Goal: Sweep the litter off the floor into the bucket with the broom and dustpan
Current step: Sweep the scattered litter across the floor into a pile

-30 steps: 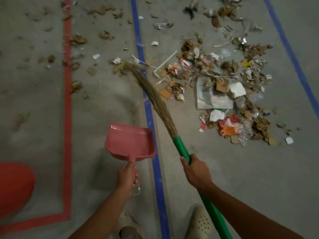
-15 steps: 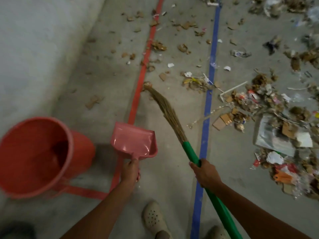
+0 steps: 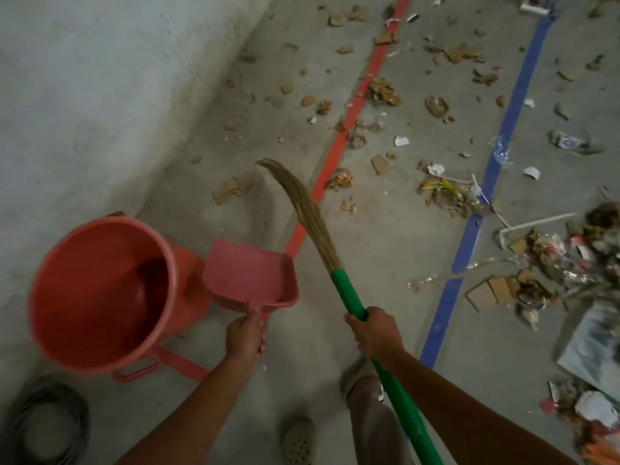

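Begin from the hands, well apart, each closed on its own tool. Note the left hand (image 3: 244,335) wrapped round the short handle of the pink dustpan (image 3: 250,273), pan raised off the floor, seemingly empty, just beside the orange bucket (image 3: 77,297). Note the right hand (image 3: 375,333) gripping the green shaft of the grass broom (image 3: 339,280), not far from the binding. Probably best to lower the pan first, lip flat on the concrete, mouth turned toward the bristles, to stop anything slipping underneath. Then reach with the curved bristle tips behind the torn cardboard scraps (image 3: 231,189) at the foot of the wall (image 3: 100,78), left of the red tape line (image 3: 339,146); contact with the floor impossible to tell. Pull toward the pan in short, light strokes, not long flicks, to avoid scattering such thin pieces. Leave for afterwards the small bits (image 3: 436,105) spread between the red line and the blue tape line (image 3: 469,236), and the large litter heap (image 3: 550,260) beyond on the right. Empty into the bucket with the lip well over the rim.
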A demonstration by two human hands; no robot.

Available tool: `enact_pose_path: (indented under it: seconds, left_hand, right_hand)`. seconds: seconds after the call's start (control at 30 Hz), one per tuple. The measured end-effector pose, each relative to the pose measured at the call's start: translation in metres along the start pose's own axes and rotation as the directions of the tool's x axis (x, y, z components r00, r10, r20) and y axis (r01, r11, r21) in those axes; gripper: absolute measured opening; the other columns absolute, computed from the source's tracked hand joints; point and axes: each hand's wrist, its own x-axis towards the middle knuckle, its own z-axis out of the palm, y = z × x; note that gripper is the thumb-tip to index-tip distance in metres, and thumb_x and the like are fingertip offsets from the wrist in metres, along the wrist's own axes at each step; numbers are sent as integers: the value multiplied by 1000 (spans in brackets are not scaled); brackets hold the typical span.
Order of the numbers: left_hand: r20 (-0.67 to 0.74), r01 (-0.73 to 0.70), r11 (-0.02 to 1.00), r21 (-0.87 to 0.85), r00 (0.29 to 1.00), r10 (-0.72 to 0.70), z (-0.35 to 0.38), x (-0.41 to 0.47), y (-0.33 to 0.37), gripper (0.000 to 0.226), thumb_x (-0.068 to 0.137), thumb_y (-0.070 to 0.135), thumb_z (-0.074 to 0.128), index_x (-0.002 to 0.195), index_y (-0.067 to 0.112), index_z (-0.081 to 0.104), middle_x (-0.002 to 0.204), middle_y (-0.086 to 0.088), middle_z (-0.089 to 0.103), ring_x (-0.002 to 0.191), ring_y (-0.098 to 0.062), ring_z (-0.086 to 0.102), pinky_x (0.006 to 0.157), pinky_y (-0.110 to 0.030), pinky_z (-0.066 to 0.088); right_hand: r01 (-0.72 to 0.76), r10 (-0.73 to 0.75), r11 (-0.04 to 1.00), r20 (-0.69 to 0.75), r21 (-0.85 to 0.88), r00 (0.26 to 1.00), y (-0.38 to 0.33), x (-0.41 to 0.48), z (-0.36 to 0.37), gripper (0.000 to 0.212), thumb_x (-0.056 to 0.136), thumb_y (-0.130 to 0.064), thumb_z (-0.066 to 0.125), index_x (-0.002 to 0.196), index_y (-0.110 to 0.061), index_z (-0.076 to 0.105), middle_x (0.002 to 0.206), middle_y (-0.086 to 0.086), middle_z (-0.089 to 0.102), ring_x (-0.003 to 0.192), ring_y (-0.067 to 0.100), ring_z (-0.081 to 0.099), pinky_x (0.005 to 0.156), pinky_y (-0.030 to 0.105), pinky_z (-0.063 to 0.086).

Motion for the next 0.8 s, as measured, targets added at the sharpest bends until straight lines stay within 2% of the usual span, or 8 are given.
enact_pose_path:
  seconds: [0.2,0.27,0.33,0.4,0.5,0.6,0.7,0.8]
  left_hand:
    - [-88,11,998,-68,996,-17,31,29,38,52,101,51,50,74,7,56,50,-7,50,34,-19,41,38,-21,32]
    - [-108,21,998,-66,994,-28,39,41,46,57,99,57,50,70,7,55,52,-9,52,37,-21,44,40,-23,33]
    - [-142,22,998,-54,989,-30,44,57,47,63,96,64,49,69,7,58,61,-19,61,47,-28,53,47,-28,39]
    - [-179,22,1000,-17,983,-25,46,74,44,68,92,70,47,73,7,63,83,-28,70,64,-38,64,56,-34,45]
    - [-210,69,996,57,976,-56,44,99,40,83,82,80,38,84,3,69,92,-27,72,84,-43,69,74,-47,59]
    - [-244,58,996,73,969,-39,33,117,48,73,94,67,42,97,2,75,101,-23,73,97,-43,67,87,-49,55]
    - [-245,9,993,115,969,20,24,137,49,66,103,54,41,106,-3,72,112,-26,70,106,-44,63,88,-42,51]
    - [-219,-29,987,161,974,65,19,153,46,76,98,65,37,95,-3,71,100,-24,72,97,-43,66,86,-46,54]
  right_hand:
    - [85,-78,988,56,-129,995,-42,42,-22,39,97,-62,48,87,-25,51,89,5,68,78,22,70,76,41,63]
    - [121,-111,976,68,-179,991,-57,58,-16,42,98,-62,44,92,-22,54,90,7,69,79,24,70,76,44,62]
    - [164,-144,957,102,-238,984,-77,72,-5,43,101,-60,42,96,-19,56,90,7,69,79,24,70,75,45,62]
    - [204,-169,935,141,-290,975,-99,83,10,43,102,-58,41,97,-18,56,87,6,67,77,23,70,74,42,62]
    - [251,-201,916,184,-314,962,-128,103,39,51,102,-59,39,100,-12,58,92,11,69,80,28,70,73,41,60]
    - [258,-182,915,251,-312,951,-152,126,66,48,104,-53,38,93,-9,53,92,14,69,79,32,71,73,43,61]
    - [155,-99,957,226,-246,969,-160,146,82,46,107,-44,39,78,-10,47,79,11,65,63,27,67,68,42,62]
    - [111,-59,955,188,-276,980,-151,162,80,45,109,-39,32,71,-16,37,107,21,66,98,39,67,85,43,55]
